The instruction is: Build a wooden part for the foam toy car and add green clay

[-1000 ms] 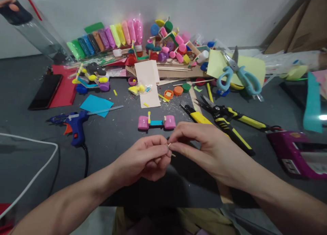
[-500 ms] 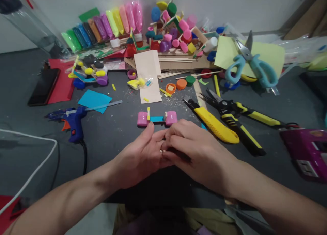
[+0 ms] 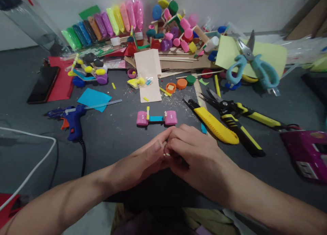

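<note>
My right hand (image 3: 196,151) pinched small, pale, stick-like pieces (image 3: 166,154) (mostly hidden) against my left hand (image 3: 143,161), its grip unclear; a pink-wheeled, blue-bodied model (image 3: 156,118) sat at twelve o'clock.

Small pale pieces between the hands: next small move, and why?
I'd probably ease the right hand back slightly, letting the small pale pieces rest on the left hand. Only their tips show between the close-set fingers, so how they lie can't be judged. The small model with pink wheels and blue strip sits just beyond, so I'd avoid pushing forward.
</note>
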The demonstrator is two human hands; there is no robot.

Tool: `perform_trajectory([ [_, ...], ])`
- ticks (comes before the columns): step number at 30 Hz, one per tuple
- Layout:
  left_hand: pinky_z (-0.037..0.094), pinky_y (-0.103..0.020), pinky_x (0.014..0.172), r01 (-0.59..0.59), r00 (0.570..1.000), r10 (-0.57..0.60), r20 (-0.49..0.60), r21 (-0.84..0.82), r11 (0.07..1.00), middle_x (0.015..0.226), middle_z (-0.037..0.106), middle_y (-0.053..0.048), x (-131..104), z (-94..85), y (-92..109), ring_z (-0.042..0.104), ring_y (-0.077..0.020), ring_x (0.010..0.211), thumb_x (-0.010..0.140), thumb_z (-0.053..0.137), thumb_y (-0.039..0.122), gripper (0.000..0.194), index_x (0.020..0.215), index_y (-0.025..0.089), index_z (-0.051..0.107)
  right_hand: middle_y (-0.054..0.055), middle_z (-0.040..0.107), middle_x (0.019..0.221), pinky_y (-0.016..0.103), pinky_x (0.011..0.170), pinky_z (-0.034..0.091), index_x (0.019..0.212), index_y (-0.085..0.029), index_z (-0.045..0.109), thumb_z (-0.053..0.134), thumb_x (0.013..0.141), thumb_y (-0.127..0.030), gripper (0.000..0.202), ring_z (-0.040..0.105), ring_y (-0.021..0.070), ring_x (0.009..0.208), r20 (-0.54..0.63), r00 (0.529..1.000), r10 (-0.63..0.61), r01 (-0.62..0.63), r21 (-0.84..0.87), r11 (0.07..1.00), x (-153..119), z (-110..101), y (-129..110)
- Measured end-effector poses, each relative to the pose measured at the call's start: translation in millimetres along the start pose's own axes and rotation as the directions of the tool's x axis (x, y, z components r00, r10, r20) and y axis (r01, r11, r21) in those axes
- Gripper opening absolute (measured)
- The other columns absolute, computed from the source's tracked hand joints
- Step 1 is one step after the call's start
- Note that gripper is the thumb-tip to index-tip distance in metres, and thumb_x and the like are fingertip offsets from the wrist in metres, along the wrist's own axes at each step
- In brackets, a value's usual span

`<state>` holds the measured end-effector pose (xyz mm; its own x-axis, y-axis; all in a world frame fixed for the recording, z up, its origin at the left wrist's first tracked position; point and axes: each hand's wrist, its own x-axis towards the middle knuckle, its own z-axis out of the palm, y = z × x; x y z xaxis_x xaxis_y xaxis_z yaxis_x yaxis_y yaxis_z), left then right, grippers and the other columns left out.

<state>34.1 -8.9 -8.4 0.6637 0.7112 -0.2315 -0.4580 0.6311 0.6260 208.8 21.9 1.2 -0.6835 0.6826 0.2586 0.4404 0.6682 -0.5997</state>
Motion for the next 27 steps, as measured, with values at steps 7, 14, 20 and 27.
perform_trajectory([
  [7, 0.053, -0.028, 0.097, 0.084, 0.983, -0.072, -0.170, 0.068, 0.994, 0.118, 0.074, -0.008, -2, -3.5, 5, 0.069, -0.0160, 0.107, 0.097, 0.061, 0.032, 0.031, 0.125, 0.022, 0.069, 0.001, 0.065, 0.083, 0.027, 0.070, 0.045, 0.079, -0.021, 0.062, 0.062, 0.087, -0.009, 0.014, 0.059, 0.0155, 0.082, -0.050, 0.969, 0.243, -0.216, 0.309, 0.926, -1, -13, 1],
  [14, 0.059, -0.024, 0.076, 0.098, 0.966, -0.051, -0.254, 0.175, 0.980, 0.085, 0.078, -0.006, -4, 3.1, 12, 0.075, -0.0149, 0.080, 0.095, 0.065, 0.034, 0.023, 0.094, 0.016, 0.078, 0.001, 0.062, 0.091, 0.026, 0.078, 0.048, 0.082, -0.021, 0.067, 0.067, 0.086, -0.010, 0.012, 0.061, 0.0136, 0.090, -0.141, 0.959, 0.244, -0.186, 0.337, 0.923, 0, -8, 1],
  [20, 0.060, -0.021, 0.062, 0.008, 0.938, 0.067, -0.341, 0.215, 0.977, 0.076, 0.076, -0.004, -1, 0.6, 11, 0.073, -0.0130, 0.064, 0.091, 0.068, 0.032, 0.021, 0.085, 0.013, 0.075, 0.005, 0.065, 0.101, 0.031, 0.083, 0.050, 0.101, -0.023, 0.075, 0.059, 0.096, -0.015, 0.019, 0.061, 0.0175, 0.098, -0.181, 0.975, 0.129, -0.093, 0.197, 0.976, -2, -4, 2],
  [27, 0.055, -0.018, 0.051, -0.048, 0.885, 0.208, -0.418, 0.361, 0.931, 0.061, 0.068, 0.002, -3, 7.1, 16, 0.064, -0.0091, 0.050, 0.086, 0.070, 0.023, 0.015, 0.073, 0.015, 0.069, 0.004, 0.072, 0.093, 0.026, 0.078, 0.050, 0.095, -0.019, 0.073, 0.056, 0.098, -0.016, 0.017, 0.067, 0.0140, 0.087, -0.114, 0.981, 0.160, -0.131, 0.227, 0.965, 4, -13, 4],
])
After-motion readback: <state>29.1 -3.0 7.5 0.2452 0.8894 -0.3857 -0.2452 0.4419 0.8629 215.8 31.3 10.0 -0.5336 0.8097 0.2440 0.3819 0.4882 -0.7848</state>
